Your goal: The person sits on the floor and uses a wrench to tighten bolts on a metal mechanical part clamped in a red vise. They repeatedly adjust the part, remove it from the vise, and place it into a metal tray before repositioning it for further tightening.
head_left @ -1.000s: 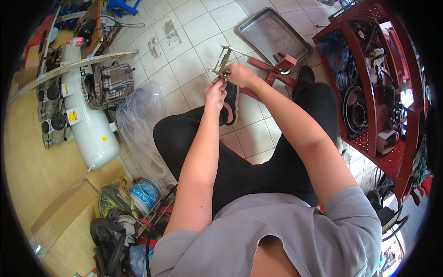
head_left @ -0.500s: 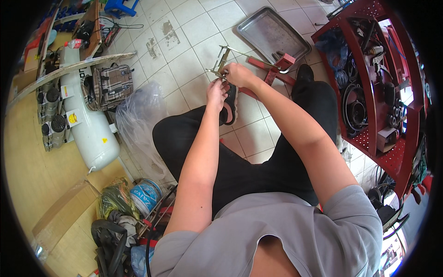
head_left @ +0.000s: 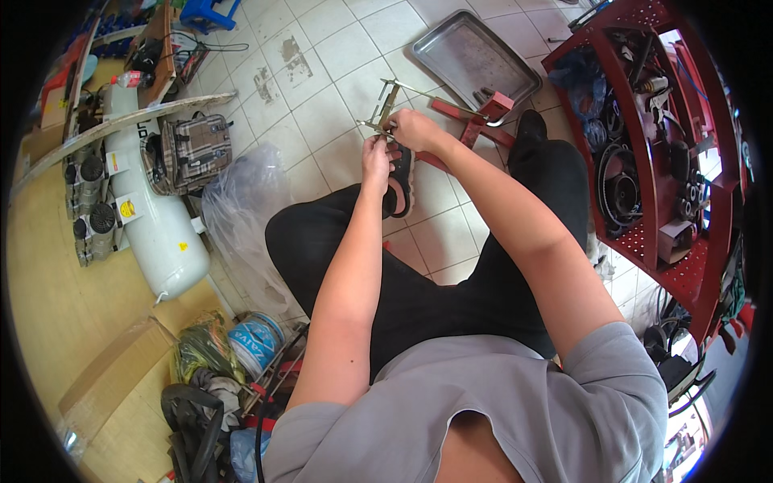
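Note:
A thin brass-coloured metal bracket [head_left: 384,109], with several prongs and bars, stands in front of me beside a red metal stand [head_left: 475,121]. A slim rod runs from its far end toward the stand. My right hand [head_left: 415,131] is closed at the bracket's near right end, knuckles up, and hides the part it grips. Just below, my left hand [head_left: 376,163] pinches at the bracket's near end, thumb and forefinger together, other fingers loosely curled. The fingertips of both hands nearly meet. Any small piece between them is too small to make out.
Behind the stand lies a grey metal tray [head_left: 475,60]. A red tool rack [head_left: 644,153] with parts stands at right. To the left are a clear plastic bag [head_left: 250,189], a checked bag [head_left: 193,153] and a white tank [head_left: 157,225]. My shoe [head_left: 403,181] is below the hands.
Almost nothing differs. My left hand's fingers have shifted slightly at the bracket's near end, while my right hand keeps its place.

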`<action>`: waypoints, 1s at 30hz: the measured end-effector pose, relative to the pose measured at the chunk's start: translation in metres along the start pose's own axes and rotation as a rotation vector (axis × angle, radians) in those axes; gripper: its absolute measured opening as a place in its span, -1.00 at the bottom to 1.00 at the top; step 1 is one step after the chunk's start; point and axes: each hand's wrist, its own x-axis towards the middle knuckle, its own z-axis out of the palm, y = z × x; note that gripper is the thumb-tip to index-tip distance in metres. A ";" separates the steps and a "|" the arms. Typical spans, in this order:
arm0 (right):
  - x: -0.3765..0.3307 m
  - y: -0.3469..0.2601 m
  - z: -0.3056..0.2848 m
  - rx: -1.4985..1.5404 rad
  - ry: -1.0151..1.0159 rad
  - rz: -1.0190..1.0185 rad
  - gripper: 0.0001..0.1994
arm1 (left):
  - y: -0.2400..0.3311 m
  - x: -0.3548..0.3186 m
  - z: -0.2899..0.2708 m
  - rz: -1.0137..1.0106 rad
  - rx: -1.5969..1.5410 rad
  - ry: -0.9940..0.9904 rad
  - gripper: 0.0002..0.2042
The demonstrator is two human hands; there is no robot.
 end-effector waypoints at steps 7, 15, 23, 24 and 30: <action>0.003 0.004 0.004 0.001 0.010 -0.004 -0.69 | -0.006 0.006 -0.004 -0.008 0.022 -0.003 -0.67; 0.005 0.005 0.005 -0.023 0.000 0.012 -0.69 | -0.003 -0.002 0.006 0.105 0.113 -0.010 -0.66; 0.006 0.007 0.009 0.007 0.010 -0.001 -0.68 | -0.003 -0.003 0.008 0.096 0.119 0.058 -0.64; 0.007 0.007 0.009 0.013 0.013 -0.011 -0.70 | -0.005 -0.002 0.009 0.140 0.132 0.092 -0.64; 0.004 0.000 0.005 0.003 -0.009 0.008 -0.67 | -0.014 0.004 0.003 0.327 0.231 0.086 -0.66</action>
